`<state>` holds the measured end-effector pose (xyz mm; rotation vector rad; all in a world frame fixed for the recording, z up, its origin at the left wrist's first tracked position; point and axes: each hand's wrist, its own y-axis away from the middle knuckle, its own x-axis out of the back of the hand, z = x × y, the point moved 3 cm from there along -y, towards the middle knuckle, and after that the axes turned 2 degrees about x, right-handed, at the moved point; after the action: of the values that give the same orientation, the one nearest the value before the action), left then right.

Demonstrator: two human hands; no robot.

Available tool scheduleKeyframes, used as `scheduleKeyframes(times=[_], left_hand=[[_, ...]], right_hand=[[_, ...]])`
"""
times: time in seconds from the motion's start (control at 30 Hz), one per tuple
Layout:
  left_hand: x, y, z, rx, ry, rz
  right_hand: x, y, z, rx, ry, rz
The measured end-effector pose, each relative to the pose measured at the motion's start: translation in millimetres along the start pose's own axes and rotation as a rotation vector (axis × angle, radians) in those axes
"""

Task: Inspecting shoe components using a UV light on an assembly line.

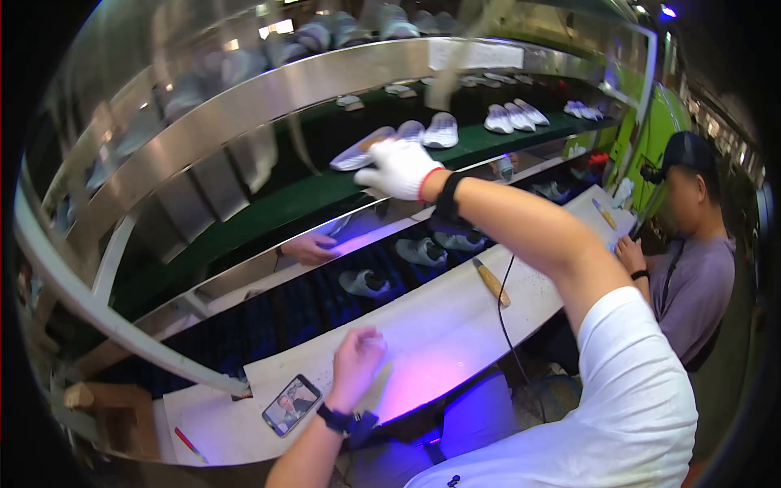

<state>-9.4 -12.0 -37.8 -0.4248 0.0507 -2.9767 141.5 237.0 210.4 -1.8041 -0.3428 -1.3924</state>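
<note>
My right hand (399, 169), in a white knit glove with a red cuff, reaches to the upper green conveyor belt (285, 180). Its fingers close on a pale shoe (351, 156), partly hidden behind the glove; the thumb points left. Beside that shoe stand more light shoes (441, 130). Bare and slightly smeared by motion, my left hand (358, 364) hovers over the white bench (317, 346); nothing shows in it, and how far its fingers are curled is unclear. A phone (290, 405) showing a picture lies by the left wrist.
Several shoes (364, 283) ride the dark lower conveyor. On the bench lie a yellow-handled tool (491, 283), a black cord (503, 317) and a red pen-like stick (190, 445). A grey post (122, 313) crosses at left. Another person (691, 236) sits at right.
</note>
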Motion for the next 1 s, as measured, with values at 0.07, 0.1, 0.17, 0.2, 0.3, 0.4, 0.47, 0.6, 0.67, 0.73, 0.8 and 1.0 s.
scheduleKeyframes(times=[0.07, 0.1, 0.17, 0.2, 0.3, 0.4, 0.47, 0.6, 0.67, 0.73, 0.8, 1.0], left_hand=[[-7.6, -58.9, 10.0, -0.139, -0.262, 0.011], [-14.7, -91.3, 4.5, -0.226, -0.366, 0.057], [-27.0, -139.0, -3.2, -0.183, -0.722, 0.002], [-25.2, -162.0, -19.0, -0.229, -0.785, -0.022], [-15.1, -202.7, -79.8, -0.283, -1.103, -0.035], [-21.7, -227.6, -114.7, -0.328, -1.433, -0.322], [-19.1, -231.7, -125.8, -0.243, -1.503, -0.327], [-6.6, -190.8, -49.7, -0.268, -1.168, -0.214], [-16.8, -119.3, 55.0, -0.129, -1.172, -0.301], [-22.3, -51.8, 90.1, -0.074, -1.333, -0.484], [-21.0, 3.2, 56.5, -0.141, -1.219, -0.546], [-44.0, 88.6, -2.0, -0.084, -0.720, -0.290]], right_hand=[[2.5, 2.4, -6.1, -0.049, -0.081, -0.150], [-2.5, -1.5, -6.0, -0.002, -0.059, -0.153], [-3.3, 6.9, -2.1, 0.009, -0.139, -0.025], [0.0, 5.8, -7.7, 0.036, -0.178, -0.004], [-0.7, -1.9, -19.2, 0.001, -0.169, 0.059], [-19.5, -3.7, -7.2, -0.051, -0.153, 0.198], [-17.8, 2.5, -5.8, -0.047, -0.167, 0.225], [-19.1, 2.9, 6.6, -0.026, -0.181, 0.177], [-22.0, 0.7, 11.2, -0.007, -0.218, 0.211], [-21.2, -1.1, 7.2, 0.009, -0.318, 0.210], [-18.9, 1.5, 2.3, 0.020, -0.282, 0.278], [0.4, 78.6, -54.5, 0.456, -0.307, 0.417]])
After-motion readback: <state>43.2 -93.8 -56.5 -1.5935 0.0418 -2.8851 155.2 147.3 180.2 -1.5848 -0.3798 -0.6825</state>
